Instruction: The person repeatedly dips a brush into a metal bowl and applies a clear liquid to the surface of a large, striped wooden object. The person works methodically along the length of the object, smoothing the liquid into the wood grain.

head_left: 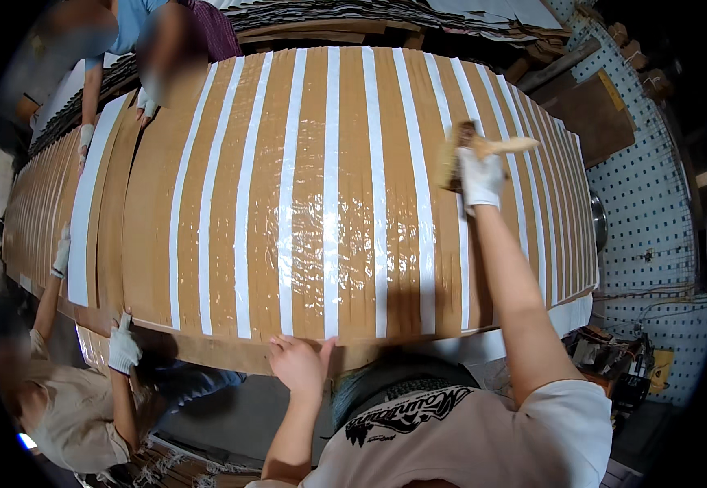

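A wide spread of overlapping brown cardboard sheets [305, 171] with white strips [331, 244] lies before me, its middle glossy and wet-looking. In my right hand [481, 177], gloved in white, is a wide brush [451, 159] with a pale wooden handle, blurred by motion, over the strips at the right. My bare left hand [301, 368] rests at the near edge of the spread, thumb and fingers apart, holding nothing. Its fingertips touch the edge beside a white strip.
At the left, two co-workers' gloved hands [124, 348] handle a loose brown sheet [142, 236] and a white-edged one. More stacked sheets [321, 24] lie behind. A perforated pale panel [654, 211] stands at the right, above a cluttered pile of tools and cables [614, 358].
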A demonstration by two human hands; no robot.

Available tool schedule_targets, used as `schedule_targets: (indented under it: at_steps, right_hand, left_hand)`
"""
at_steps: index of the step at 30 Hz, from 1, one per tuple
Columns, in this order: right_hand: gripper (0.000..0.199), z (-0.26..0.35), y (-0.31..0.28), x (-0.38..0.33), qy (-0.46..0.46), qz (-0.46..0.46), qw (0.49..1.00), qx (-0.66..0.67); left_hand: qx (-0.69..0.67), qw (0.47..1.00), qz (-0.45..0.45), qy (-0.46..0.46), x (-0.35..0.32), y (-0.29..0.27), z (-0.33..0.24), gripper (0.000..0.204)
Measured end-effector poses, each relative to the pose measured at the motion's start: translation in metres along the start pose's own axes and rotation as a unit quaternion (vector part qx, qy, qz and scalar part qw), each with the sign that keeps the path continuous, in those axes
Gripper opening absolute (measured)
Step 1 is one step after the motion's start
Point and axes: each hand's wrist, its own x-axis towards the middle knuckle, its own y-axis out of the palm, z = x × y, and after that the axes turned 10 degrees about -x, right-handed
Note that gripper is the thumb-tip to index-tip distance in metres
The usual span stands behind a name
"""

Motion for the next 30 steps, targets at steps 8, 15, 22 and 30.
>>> schedule_targets:
  at_steps: [8,15,22,30]
  right_hand:
    - [0.035,0.096,-0.023,-0.051,-0.024,0.138,0.989,0.038]
    - [0.052,0.243,0.035,-0.2,-0.269,0.374,0.886,0.059]
    - [0.042,0.068,-0.022,-0.141,-0.009,0.169,0.983,0.067]
    - [0.033,0.036,-0.079,-0.125,0.025,0.051,0.998,-0.024]
  left_hand:
    - [0.063,0.995,-0.063,0.037,-0.006,0.007,0.013,0.103]
    - [0.036,0.995,-0.054,0.073,-0.004,-0.001,0.01,0.099]
    - [0.027,0.994,-0.046,0.091,-0.014,0.003,0.027,0.095]
    - [-0.043,0.994,-0.016,0.098,-0.019,0.006,0.029,0.071]
